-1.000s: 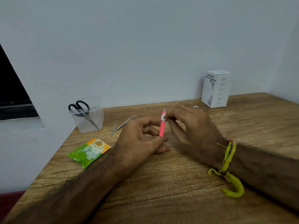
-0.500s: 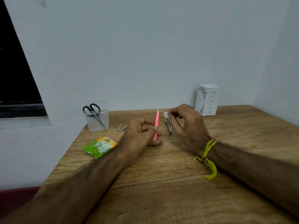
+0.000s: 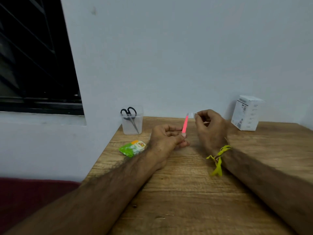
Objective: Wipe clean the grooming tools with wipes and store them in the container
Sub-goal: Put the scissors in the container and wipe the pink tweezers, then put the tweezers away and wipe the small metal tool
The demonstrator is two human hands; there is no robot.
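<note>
My left hand (image 3: 166,139) pinches the lower end of a thin pink tool (image 3: 185,123), which stands tilted above the wooden table (image 3: 186,192). My right hand (image 3: 210,127) pinches a small white wipe (image 3: 191,114) right at the tool's upper tip. A clear plastic container (image 3: 132,122) stands at the table's back left corner with black-handled scissors (image 3: 130,116) inside. The metal tools seen earlier on the table are hidden behind my hands.
A green and orange wipe sachet (image 3: 133,148) lies left of my left wrist. A white cardboard box (image 3: 247,113) stands at the back right against the wall. A dark window (image 3: 33,56) is at the left.
The view swung to the right and up. My right hand drew the wipe from partway along the pink tool up to its tip, after briefly coming off it.
</note>
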